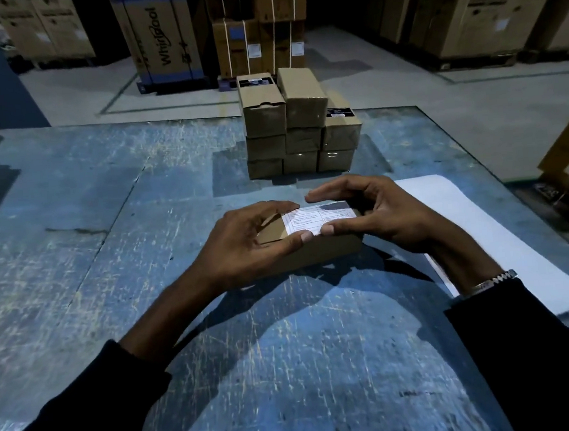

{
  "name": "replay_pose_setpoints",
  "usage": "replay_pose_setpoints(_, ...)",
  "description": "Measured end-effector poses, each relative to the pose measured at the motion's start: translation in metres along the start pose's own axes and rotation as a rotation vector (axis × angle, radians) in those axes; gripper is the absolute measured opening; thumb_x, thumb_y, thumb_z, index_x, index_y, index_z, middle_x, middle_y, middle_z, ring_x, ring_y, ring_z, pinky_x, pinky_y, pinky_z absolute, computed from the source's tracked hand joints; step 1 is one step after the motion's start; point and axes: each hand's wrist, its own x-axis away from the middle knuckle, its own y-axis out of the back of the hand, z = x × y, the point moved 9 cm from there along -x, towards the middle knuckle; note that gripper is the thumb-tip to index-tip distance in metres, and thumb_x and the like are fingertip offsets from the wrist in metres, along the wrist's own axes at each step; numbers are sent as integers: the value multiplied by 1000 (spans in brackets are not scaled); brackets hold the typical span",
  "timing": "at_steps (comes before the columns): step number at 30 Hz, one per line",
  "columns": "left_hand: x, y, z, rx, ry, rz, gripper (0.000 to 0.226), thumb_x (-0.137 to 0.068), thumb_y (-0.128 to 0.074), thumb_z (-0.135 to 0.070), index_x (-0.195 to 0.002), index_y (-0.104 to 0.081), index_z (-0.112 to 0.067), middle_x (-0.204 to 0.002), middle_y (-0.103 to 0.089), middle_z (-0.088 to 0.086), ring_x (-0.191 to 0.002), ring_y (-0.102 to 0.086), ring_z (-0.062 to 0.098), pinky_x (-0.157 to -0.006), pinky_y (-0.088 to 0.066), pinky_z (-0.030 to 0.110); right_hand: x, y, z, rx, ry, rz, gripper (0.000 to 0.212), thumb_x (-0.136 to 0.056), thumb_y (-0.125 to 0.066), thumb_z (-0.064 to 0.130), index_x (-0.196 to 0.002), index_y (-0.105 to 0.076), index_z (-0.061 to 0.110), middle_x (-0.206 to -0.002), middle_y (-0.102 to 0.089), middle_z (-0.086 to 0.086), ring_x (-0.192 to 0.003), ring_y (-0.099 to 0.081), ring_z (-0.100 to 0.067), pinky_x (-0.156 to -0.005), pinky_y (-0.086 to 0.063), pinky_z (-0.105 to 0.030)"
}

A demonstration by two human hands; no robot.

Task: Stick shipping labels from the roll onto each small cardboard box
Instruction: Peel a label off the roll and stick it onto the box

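Hands (244, 239) (375, 210) on label (314, 220), box (327, 249).

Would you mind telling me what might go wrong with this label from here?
The white printed label lies on the small brown cardboard box while both thumbs press its near edge; uneven pressing might trap a crease. The left hand and right hand could nudge the box and skew the label.

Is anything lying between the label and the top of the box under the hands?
Nothing visible: the shipping label lies flat on the small cardboard box, with the left hand and right hand at its edges.
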Motion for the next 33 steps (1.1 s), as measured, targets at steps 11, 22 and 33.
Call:
replay_pose_setpoints(11,-1,-5,8,185,117,162,60,-89,-67,-58,-145,-65,-37,-145,-64,-18,-131,-58,4,-112,-51,38,2,-2,-1,-583,89,197,56,-83,-53,-29,-117,-46,15,-162,-50,-16,-157,-39,-24,-115,-48,-43)
replay_pose_setpoints(22,0,0,-4,100,93,28,47,-86,-75,-61,-127,-75,-37,-125,-71,-24,-114,-60,-11,-93,-54,20,-3,-9,-17,-108,-144,-40,68,-72,-94,24,-133,-64,30,-135,-71,7,-126,-66,-9,-103,-58,-34)
replay_pose_setpoints(33,1,-3,9,341,196,79,30,-95,-78,-38,-125,-78,-36,-126,-72,-20,-116,-64,-1,-93,-51,23,-1,-5,-23,-461,-141,115,66,-86,-63,-16,-149,-56,3,-150,-63,-14,-140,-59,-26,-112,-53,-34)
